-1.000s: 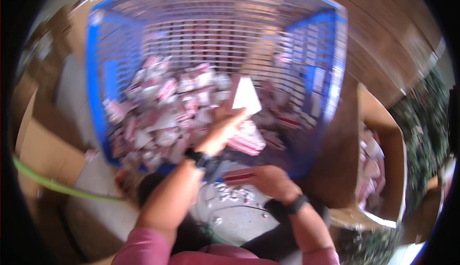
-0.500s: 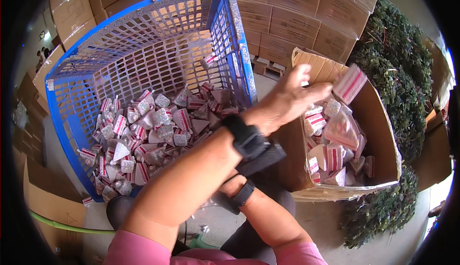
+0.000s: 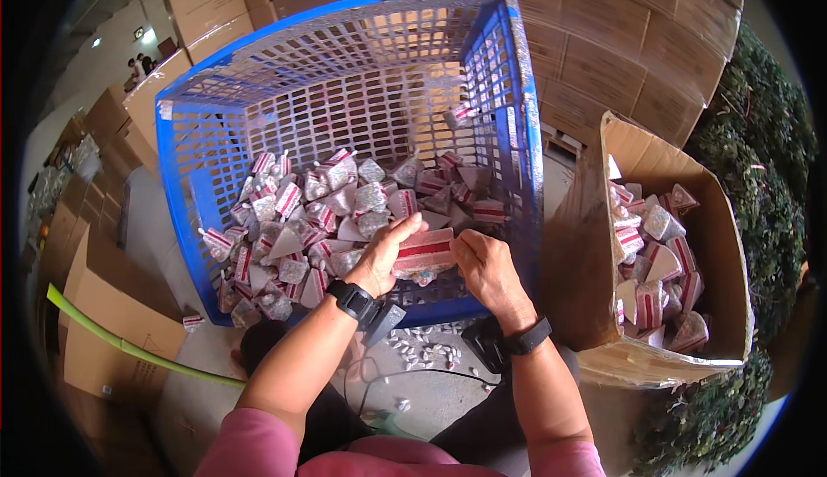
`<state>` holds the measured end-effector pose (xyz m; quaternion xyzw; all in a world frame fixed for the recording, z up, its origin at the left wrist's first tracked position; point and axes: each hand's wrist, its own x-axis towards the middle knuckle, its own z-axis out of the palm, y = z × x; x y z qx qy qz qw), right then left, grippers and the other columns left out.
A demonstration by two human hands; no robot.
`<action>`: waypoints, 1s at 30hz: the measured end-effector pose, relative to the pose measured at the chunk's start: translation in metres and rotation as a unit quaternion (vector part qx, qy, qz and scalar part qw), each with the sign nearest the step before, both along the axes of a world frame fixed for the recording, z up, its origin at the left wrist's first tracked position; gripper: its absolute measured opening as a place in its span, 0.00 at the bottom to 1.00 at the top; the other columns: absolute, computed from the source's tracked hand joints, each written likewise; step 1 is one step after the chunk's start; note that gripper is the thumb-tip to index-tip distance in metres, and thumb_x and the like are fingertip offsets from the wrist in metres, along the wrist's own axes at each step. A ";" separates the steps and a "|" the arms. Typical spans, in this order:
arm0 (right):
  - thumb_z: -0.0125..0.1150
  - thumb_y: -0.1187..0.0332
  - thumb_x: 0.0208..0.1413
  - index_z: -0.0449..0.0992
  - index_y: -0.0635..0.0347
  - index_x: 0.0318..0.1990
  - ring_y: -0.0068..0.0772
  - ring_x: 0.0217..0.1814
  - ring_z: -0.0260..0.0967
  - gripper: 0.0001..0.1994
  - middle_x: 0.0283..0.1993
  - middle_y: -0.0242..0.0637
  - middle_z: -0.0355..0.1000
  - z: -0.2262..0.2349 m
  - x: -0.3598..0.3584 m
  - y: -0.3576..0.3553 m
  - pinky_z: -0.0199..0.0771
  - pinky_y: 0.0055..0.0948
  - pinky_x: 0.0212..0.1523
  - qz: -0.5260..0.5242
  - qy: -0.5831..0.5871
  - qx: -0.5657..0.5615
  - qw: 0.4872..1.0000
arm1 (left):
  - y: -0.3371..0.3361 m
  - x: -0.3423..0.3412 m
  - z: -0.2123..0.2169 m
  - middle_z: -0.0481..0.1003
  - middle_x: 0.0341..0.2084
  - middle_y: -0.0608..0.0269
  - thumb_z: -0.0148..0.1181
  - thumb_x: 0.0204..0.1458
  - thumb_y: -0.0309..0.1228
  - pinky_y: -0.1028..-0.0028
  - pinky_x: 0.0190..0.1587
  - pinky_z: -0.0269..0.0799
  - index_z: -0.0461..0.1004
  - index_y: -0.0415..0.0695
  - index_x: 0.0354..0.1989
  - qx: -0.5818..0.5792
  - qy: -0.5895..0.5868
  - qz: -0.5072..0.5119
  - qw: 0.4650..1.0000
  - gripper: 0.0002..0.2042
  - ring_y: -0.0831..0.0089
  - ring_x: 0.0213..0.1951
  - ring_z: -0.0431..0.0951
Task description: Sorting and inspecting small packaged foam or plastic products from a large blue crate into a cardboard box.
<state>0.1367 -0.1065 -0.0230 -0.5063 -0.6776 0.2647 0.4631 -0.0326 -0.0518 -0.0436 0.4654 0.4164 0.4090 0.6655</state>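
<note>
Over the front of the blue plastic basket [image 3: 345,5], my left hand [image 3: 379,257] holds a decorative cake slice [image 3: 422,253], white-pink with a red stripe. Its fingers lie under and behind the piece, thumb toward the top. The fingers of my right hand [image 3: 489,272] are curled closed at the slice's right end; whether they pinch the slice or a small part of it is hidden. Many similar glittery slices [image 3: 289,240] are heaped in the basket. To the right, an open cardboard carton [image 3: 581,261] contains more of them [image 3: 663,261].
Small white pieces [image 3: 422,352] and a dark cable [image 3: 431,372] lie on the floor before me. A green strip [image 3: 129,348] crosses at left. Stacked cartons [image 3: 594,29] stand behind; leafy artificial greenery [image 3: 749,149] is beyond the right carton. One slice [image 3: 193,323] lies outside the basket.
My left hand has come back from the right carton, where a slice was in the air beside it. Both hands now meet at another slice over the basket. The view has shifted left.
</note>
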 end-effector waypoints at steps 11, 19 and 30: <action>0.44 0.52 0.58 0.66 0.61 0.23 0.19 0.13 0.47 0.22 0.12 0.25 0.52 -0.026 -0.005 0.007 0.46 0.21 0.14 0.154 0.292 -0.208 0.921 | 0.002 -0.015 -0.027 0.75 0.33 0.58 0.51 0.50 0.46 0.70 0.28 0.72 0.71 0.40 0.41 -0.182 -0.165 -0.080 0.966 0.21 0.70 0.31 0.76; 0.46 0.54 0.56 0.60 0.54 0.19 0.19 0.12 0.45 0.18 0.13 0.25 0.50 -0.046 -0.006 0.035 0.45 0.21 0.13 -0.044 0.566 -0.222 0.793 | 0.030 0.014 0.039 0.74 0.38 0.63 0.41 0.54 0.47 0.62 0.38 0.71 0.69 0.45 0.46 -0.157 -0.206 -0.096 0.961 0.21 0.71 0.37 0.75; 0.60 0.58 0.41 0.66 0.61 0.43 0.48 0.49 0.58 0.23 0.47 0.47 0.64 -0.104 0.040 0.053 0.57 0.41 0.49 -0.154 -0.315 0.026 0.936 | -0.057 0.171 0.109 0.69 0.23 0.57 0.57 0.39 0.29 0.69 0.26 0.66 0.62 0.33 0.40 0.264 -0.037 -0.140 0.954 0.19 0.67 0.24 0.70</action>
